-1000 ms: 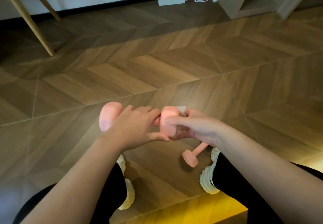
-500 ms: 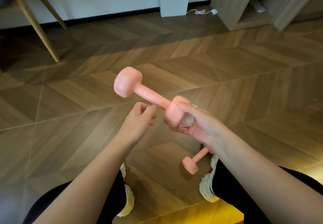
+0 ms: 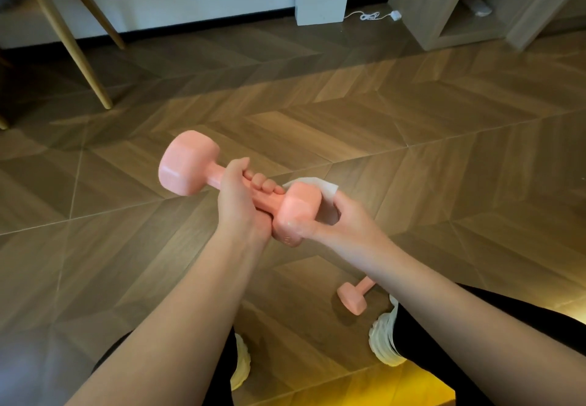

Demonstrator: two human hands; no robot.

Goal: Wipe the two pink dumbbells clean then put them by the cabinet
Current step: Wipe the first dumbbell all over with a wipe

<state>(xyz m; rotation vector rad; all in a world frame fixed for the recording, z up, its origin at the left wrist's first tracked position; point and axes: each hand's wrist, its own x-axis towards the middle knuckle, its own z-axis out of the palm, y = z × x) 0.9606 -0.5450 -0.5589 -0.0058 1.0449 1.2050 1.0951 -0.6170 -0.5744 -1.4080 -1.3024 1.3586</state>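
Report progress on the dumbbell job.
Nothing looks finished. In hand: the left hand grips one pink dumbbell by its handle while the right hand holds a white wipe against its near end. Left: the second pink dumbbell lies on the floor; neither is by the wooden cabinet.

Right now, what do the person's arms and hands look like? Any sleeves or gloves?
Both forearms are bare: no sleeves show. The left hand and right hand have no gloves, and I see no watch, bracelet or rings. Lower down, black trousers and white shoes show.
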